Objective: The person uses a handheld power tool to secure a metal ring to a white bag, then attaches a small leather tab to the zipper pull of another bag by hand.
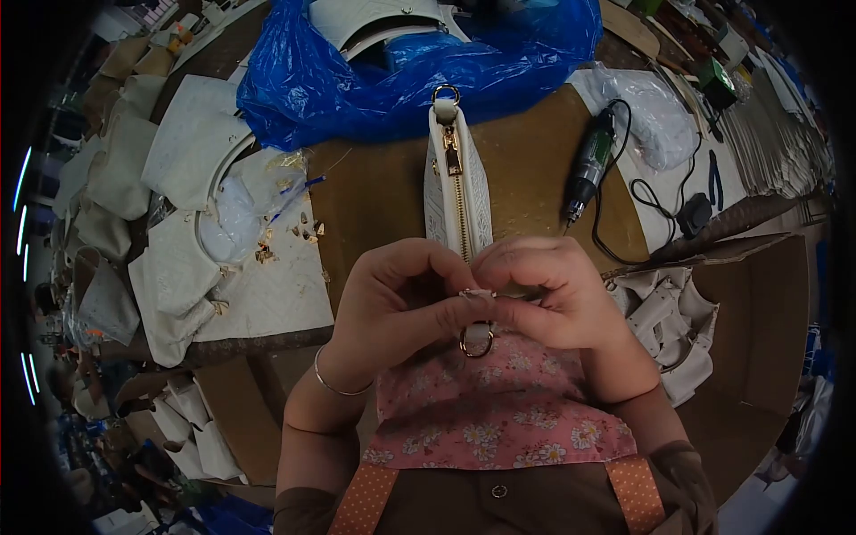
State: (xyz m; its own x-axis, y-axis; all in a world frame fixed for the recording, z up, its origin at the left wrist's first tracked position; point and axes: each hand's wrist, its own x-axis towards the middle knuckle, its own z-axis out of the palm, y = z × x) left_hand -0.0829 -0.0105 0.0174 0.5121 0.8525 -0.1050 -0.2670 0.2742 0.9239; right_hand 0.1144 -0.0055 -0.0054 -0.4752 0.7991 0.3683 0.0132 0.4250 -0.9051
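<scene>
A white embossed handbag [482, 201] with a gold zipper stands upright on its base, its narrow top toward me. A gold ring [446, 94] sits on its far end, and another gold ring [476, 343] hangs at the near end. My left hand [406, 290] is closed on that near end, thumb pressed beside the small gold hardware [479, 293]. My right hand [544, 290] meets it there, thumb and forefinger pinched together. Whatever lies between the right fingers is mostly hidden.
Blue plastic [312, 89] with white bag parts lies at the back. An electric screwdriver [592, 160] with a cord and pliers [714, 181] lie to the right. Small gold fittings [266, 245] are scattered at left. A cardboard box [758, 330] at right holds white bags.
</scene>
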